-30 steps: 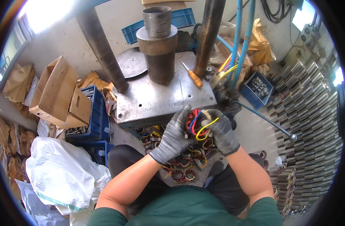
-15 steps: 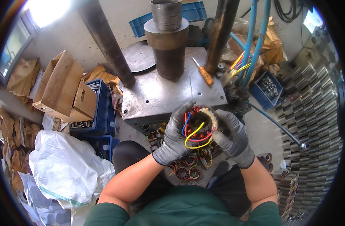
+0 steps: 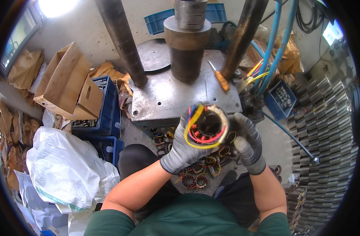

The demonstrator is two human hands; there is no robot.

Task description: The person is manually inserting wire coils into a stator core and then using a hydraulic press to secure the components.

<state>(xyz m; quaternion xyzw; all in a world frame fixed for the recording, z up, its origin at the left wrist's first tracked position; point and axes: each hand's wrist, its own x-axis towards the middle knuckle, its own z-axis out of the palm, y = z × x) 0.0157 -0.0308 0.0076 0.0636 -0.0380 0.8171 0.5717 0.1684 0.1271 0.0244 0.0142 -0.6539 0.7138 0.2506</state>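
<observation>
My left hand (image 3: pixel 180 152), in a grey glove, grips a ring-shaped motor stator (image 3: pixel 221 115) from its left side and below. Red windings show inside the ring, and pale lacing runs along its upper right. Yellow, red and blue lead wires loop around its left and lower edge. Beside it on the right, my gloved right hand (image 3: pixel 250 146) stands apart from the stator, thumb and fingers curved with a gap between them and nothing visible in it. More stators (image 3: pixel 188 181) with coloured wires lie on the floor below my hands.
Ahead is a press with a metal bed plate (image 3: pixel 156 112), a thick ram (image 3: pixel 186 59) and two columns. A wooden-handled screwdriver (image 3: pixel 222 81) lies on the plate. A ball-ended lever (image 3: pixel 314 160) juts out right, near stacked metal cores (image 3: pixel 325 137). Blue crates (image 3: pixel 113 106) and a white sack (image 3: pixel 70 165) are left.
My right hand has let go of the stator and moved slightly right. The stator has tilted in my left hand, its wires swinging to the left side. The view has shifted slightly.
</observation>
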